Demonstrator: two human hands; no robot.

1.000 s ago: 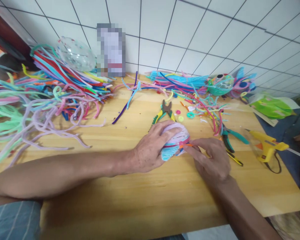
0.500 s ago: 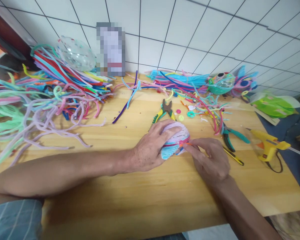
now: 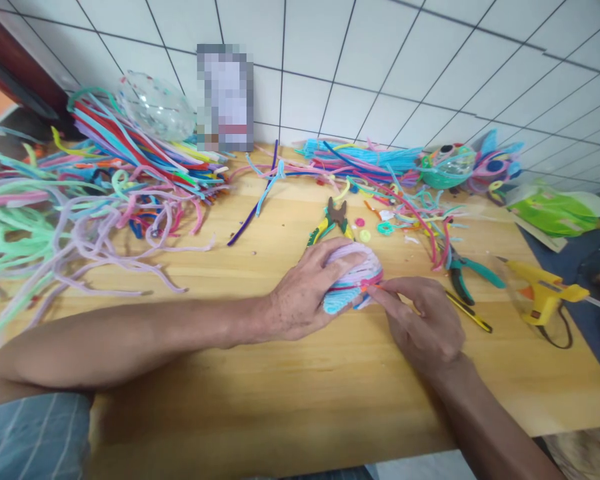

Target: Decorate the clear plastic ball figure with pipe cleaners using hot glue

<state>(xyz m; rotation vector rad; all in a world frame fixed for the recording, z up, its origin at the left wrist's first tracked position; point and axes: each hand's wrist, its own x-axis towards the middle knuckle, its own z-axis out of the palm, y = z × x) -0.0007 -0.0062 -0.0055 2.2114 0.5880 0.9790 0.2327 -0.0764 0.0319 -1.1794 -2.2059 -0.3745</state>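
Under both hands, a pale wood-grain table (image 3: 260, 393); ahead of them, a wall of white tiles (image 3: 320, 40) with dark grid lines. Leaning there, ahead and to the left of the left hand (image 3: 300, 293), a pixelated panel (image 3: 230, 100), contents unreadable.

Further left, a clear plastic sphere (image 3: 157, 107) with coloured specks, beside a thick bundle of multicoloured pipe cleaners (image 3: 125, 143); too glossy to tell what, if anything, inside. Ahead and to the right of the right hand (image 3: 425, 320), a clear-bodied figure (image 3: 447, 167) edged in turquoise, and, at the far right, something bright green in a see-through plastic bag (image 3: 555, 210).

Between the hands, a rounded pipe-cleaner piece (image 3: 355, 267) in lilac, pink and blue, with the left hand curled over its left side, holding it. Right hand narrowed to a pinch on an orange strip (image 3: 377, 288) at the piece's right edge. Just beyond the left hand, green-and-yellow pliers (image 3: 336, 213); right of the right hand, a yellow glue gun (image 3: 545, 290).
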